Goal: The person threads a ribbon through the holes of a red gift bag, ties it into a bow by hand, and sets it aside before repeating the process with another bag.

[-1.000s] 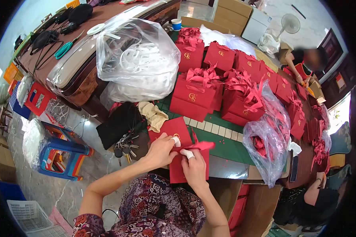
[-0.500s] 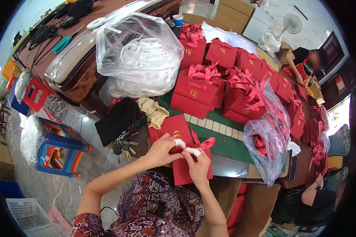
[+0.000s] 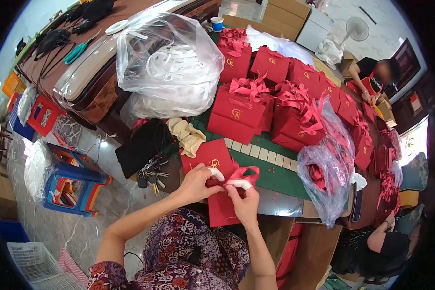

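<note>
A red paper bag with a gold logo lies flat at the table's near edge. Over its middle my left hand pinches the red ribbon, white wraps on its fingertips. My right hand, also with white-wrapped fingers, touches the left one and holds the same ribbon, which loops up and to the right. The exact crossing of the ribbon between the fingers is hidden. Just beyond stand finished-looking red bags with ribbon bows on top.
A clear plastic bag of white cords sits at the back left. Keys and a crumpled beige cloth lie left of the bag. A clear bag of red ribbon is at the right. Two other people sit farther right.
My right hand has shifted slightly right, and the ribbon has risen into a loop above its fingers. My left hand has hardly moved.
</note>
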Available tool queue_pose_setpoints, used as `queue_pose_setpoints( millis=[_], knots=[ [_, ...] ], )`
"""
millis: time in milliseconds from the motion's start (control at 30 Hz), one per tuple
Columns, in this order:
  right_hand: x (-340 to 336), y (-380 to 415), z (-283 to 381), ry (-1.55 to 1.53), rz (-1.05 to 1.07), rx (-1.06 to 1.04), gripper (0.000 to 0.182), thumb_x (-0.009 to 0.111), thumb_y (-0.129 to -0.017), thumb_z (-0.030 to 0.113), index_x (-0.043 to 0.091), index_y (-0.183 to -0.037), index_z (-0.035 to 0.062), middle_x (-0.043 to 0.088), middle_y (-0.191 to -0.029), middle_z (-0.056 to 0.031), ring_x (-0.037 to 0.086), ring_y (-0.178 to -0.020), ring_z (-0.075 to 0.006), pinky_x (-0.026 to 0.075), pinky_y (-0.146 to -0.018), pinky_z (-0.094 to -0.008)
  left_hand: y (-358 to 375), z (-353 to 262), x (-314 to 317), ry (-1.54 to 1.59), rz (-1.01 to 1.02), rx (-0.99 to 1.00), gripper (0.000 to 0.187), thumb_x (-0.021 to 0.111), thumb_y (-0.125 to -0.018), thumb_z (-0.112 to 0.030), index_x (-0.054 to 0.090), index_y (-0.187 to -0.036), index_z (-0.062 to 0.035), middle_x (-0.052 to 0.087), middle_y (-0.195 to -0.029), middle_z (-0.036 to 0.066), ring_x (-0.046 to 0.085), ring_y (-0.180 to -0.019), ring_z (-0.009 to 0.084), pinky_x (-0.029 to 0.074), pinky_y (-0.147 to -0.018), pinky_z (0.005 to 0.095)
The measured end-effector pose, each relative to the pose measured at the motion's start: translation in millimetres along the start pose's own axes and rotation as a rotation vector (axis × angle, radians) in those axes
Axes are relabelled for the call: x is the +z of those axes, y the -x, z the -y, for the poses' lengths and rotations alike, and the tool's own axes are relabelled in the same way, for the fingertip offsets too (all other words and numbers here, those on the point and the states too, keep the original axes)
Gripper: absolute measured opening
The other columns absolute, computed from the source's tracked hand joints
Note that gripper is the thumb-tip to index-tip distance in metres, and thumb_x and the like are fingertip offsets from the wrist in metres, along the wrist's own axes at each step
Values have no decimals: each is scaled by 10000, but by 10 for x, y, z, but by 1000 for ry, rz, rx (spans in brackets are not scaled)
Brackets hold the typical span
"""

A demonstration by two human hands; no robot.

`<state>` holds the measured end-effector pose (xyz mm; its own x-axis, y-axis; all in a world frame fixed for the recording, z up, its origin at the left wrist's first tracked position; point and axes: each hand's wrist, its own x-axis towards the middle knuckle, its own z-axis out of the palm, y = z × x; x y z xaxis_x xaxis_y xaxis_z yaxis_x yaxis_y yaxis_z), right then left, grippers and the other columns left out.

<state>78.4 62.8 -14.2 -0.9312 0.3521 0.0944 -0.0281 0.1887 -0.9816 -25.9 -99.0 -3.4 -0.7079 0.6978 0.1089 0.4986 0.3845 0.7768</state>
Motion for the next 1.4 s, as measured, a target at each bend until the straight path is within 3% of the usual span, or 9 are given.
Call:
queue_pose_setpoints(
  millis=[100,233,333,467,600,800,1100,1267,1400],
  knots=[
    [-64,48,94,-146,-76,106,57,642,-933,-10,614,-973,20,657,-912,-14,606,-802,-70,491,-688,-230,22,20,-58,30,53,29,331,796,-742,-133,663,-1041,-86,667,-905,76,603,-910,246,503,-790,364],
    [-105,90,288,-2,-108,60,64,634,-933,-8,627,-995,8,646,-885,-22,613,-783,-80,494,-683,-239,23,-19,-105,72,74,16,378,781,-747,-77,625,-1092,-62,657,-936,92,614,-933,263,510,-816,374],
    [-113,122,282,387,3,-168,170,656,-901,-2,687,-1068,7,651,-883,-102,636,-729,-190,509,-687,-283,-3,-24,-103,87,87,-21,397,771,-755,-54,610,-1118,-42,663,-935,102,627,-952,284,515,-820,386],
    [-18,125,258,574,5,-199,166,669,-899,31,691,-1062,12,677,-911,-118,688,-790,-201,530,-701,-299,-47,-11,-83,-11,79,13,341,778,-739,-65,633,-1044,-17,683,-914,127,643,-928,311,517,-821,407],
    [94,123,150,381,-80,3,137,668,-900,31,688,-1031,-2,694,-902,-127,694,-753,-218,535,-680,-313,-77,-11,-89,-68,67,47,237,757,-745,-67,651,-949,-12,688,-884,151,643,-892,333,510,-808,417],
    [66,94,124,447,-85,-119,113,677,-894,34,688,-1000,-2,704,-893,-124,695,-737,-226,541,-661,-329,-93,-119,-102,-62,-8,38,133,682,-806,-51,654,-934,-28,669,-838,144,610,-856,335,490,-741,438],
    [79,87,247,689,-76,-269,107,716,-840,38,681,-932,-5,686,-852,-140,664,-681,-269,519,-616,-361,-83,-127,-80,20,35,-9,122,664,-842,-73,667,-959,-36,688,-833,123,597,-847,309,489,-754,412],
    [80,54,302,426,-107,-78,110,739,-812,74,684,-861,-9,698,-782,-142,683,-635,-240,528,-608,-340,-70,-146,-108,44,55,14,138,659,-853,-90,679,-980,-39,694,-836,117,596,-844,302,488,-759,408],
    [95,39,322,447,-96,-32,115,739,-808,82,680,-847,-8,704,-773,-141,698,-649,-232,533,-616,-334,-24,-261,-54,-111,-4,26,131,651,-847,-95,687,-966,-55,663,-818,126,591,-836,327,485,-749,427]
  ],
)
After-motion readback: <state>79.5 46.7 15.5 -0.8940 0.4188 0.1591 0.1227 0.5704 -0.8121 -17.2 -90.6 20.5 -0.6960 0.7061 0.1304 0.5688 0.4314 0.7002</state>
